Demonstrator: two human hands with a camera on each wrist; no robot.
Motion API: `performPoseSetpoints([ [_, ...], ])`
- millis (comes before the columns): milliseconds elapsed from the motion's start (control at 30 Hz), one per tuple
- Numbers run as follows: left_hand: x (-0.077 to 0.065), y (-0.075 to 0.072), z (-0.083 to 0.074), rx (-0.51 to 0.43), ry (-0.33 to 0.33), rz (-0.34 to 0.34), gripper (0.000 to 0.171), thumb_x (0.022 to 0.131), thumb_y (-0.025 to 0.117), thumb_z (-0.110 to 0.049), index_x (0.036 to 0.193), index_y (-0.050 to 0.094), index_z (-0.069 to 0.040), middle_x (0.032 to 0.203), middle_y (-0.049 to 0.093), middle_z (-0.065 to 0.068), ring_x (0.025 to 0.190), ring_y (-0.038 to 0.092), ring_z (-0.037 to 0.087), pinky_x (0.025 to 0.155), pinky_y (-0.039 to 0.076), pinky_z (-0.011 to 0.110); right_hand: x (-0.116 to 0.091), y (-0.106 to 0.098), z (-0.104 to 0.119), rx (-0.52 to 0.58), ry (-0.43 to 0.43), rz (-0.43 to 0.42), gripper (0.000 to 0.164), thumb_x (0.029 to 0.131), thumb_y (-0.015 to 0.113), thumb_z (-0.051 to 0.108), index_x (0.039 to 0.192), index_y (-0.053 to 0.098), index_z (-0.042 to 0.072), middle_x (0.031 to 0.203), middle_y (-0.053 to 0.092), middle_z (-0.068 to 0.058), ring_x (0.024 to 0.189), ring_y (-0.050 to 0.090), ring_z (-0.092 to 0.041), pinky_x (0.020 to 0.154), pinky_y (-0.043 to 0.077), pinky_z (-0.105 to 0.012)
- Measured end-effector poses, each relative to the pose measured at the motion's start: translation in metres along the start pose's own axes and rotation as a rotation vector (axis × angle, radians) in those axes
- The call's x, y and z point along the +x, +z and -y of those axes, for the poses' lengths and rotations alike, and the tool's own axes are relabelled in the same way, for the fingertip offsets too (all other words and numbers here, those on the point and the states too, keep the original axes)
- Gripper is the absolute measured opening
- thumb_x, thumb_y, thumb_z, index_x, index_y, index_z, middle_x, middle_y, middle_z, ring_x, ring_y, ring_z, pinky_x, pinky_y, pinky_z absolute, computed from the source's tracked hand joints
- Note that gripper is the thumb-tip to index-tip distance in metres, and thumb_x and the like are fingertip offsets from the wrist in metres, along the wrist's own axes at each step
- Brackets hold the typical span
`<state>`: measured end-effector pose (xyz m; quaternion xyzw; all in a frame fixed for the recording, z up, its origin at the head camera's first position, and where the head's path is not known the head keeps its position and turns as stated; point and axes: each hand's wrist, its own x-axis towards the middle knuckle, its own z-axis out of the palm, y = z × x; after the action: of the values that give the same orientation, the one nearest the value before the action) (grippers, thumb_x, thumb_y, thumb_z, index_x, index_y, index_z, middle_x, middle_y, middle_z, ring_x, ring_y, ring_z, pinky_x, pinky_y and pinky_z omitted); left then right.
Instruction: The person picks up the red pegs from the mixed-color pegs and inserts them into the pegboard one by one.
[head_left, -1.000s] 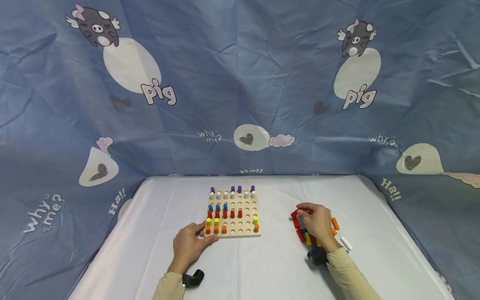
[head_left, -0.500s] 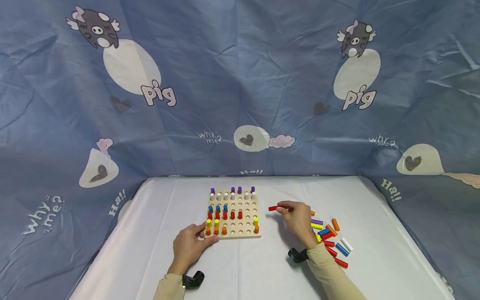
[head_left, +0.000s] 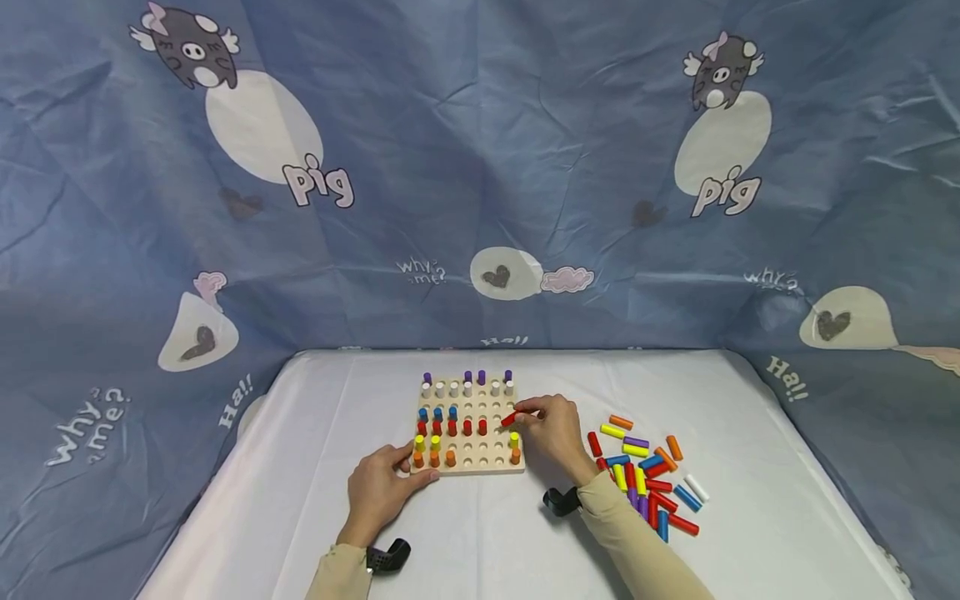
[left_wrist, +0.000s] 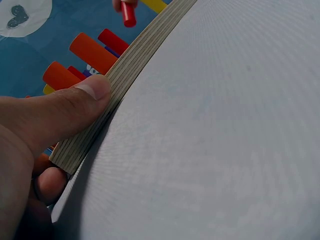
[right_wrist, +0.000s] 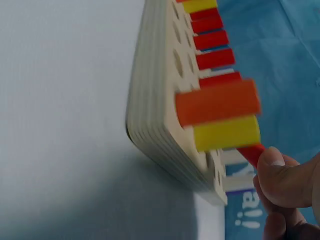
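Observation:
A wooden pegboard [head_left: 468,469] lies on the white table, with rows of purple, white, blue, red, yellow and orange pegs standing in its holes. At its near left corner my left hand [head_left: 377,487] holds the board, the thumb [left_wrist: 95,87] against the front edge and fingers round the side. My right hand [head_left: 557,432] pinches a red peg [head_left: 509,419] between thumb and fingertips. This peg is tilted over the right end of the red row, above the standing yellow peg [head_left: 513,439]. In the right wrist view, the yellow and orange pegs partly hide the pinched peg.
To the right of the board lies a loose pile of pegs [head_left: 651,485] in mixed colours, some overlapping. A blue printed cloth [head_left: 480,192] hangs behind and at both sides of the white tabletop [head_left: 450,542].
My right hand has picked a red peg from the pile and carried it left to above the board's right side. The left hand stays at the board's corner.

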<state>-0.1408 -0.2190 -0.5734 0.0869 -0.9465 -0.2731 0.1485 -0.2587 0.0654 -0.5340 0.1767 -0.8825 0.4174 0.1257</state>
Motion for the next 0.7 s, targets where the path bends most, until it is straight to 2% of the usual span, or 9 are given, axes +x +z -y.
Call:
performPoseSetpoints([
  [200, 0.000, 0.001, 0.000, -0.006, 0.013, -0.010, 0.075, 0.070, 0.096, -0.054, 0.128, 0.078, -0.009, 0.070, 0.052, -0.009, 0.060, 0.039, 0.009, 0.058, 0.028, 0.026, -0.002, 0.014, 0.005, -0.052, -0.093, 0.015, 0.011, 0.084, 0.088, 0.005, 0.092, 0.087, 0.011, 0.087, 0.082, -0.002, 0.073, 0.057, -0.015, 0.069, 0.041, -0.032],
  [333, 0.001, 0.002, 0.000, -0.012, 0.021, -0.004, 0.075, 0.070, 0.096, -0.055, 0.128, 0.078, -0.010, 0.070, 0.052, -0.009, 0.060, 0.039, 0.008, 0.058, 0.028, 0.026, -0.003, 0.018, 0.007, -0.116, -0.130, -0.018, 0.013, 0.081, 0.089, 0.002, 0.089, 0.087, 0.012, 0.085, 0.081, -0.001, 0.072, 0.055, -0.015, 0.066, 0.042, -0.030],
  [533, 0.000, 0.001, 0.001, -0.015, 0.010, -0.006, 0.076, 0.070, 0.096, -0.055, 0.128, 0.078, -0.010, 0.070, 0.051, -0.009, 0.060, 0.038, 0.009, 0.058, 0.028, 0.026, -0.003, 0.022, 0.013, -0.185, -0.272, -0.034, 0.020, 0.077, 0.087, -0.005, 0.087, 0.087, 0.013, 0.085, 0.080, -0.001, 0.074, 0.060, -0.018, 0.068, 0.050, -0.033],
  [600, 0.000, 0.001, 0.001, -0.019, 0.008, -0.003, 0.076, 0.070, 0.096, -0.055, 0.128, 0.078, -0.010, 0.070, 0.051, -0.009, 0.060, 0.039, 0.008, 0.058, 0.028, 0.026, -0.002, 0.022, 0.016, -0.184, -0.282, -0.026, 0.020, 0.076, 0.088, -0.004, 0.086, 0.087, 0.013, 0.084, 0.080, -0.001, 0.074, 0.061, -0.018, 0.069, 0.051, -0.033],
  [700, -0.001, 0.000, 0.002, -0.018, -0.002, 0.003, 0.076, 0.071, 0.095, -0.055, 0.129, 0.077, -0.010, 0.070, 0.051, -0.009, 0.060, 0.038, 0.008, 0.058, 0.028, 0.026, -0.001, 0.022, 0.020, -0.171, -0.252, -0.005, 0.017, 0.075, 0.090, -0.002, 0.083, 0.087, 0.013, 0.080, 0.079, 0.000, 0.071, 0.058, -0.016, 0.067, 0.048, -0.031],
])
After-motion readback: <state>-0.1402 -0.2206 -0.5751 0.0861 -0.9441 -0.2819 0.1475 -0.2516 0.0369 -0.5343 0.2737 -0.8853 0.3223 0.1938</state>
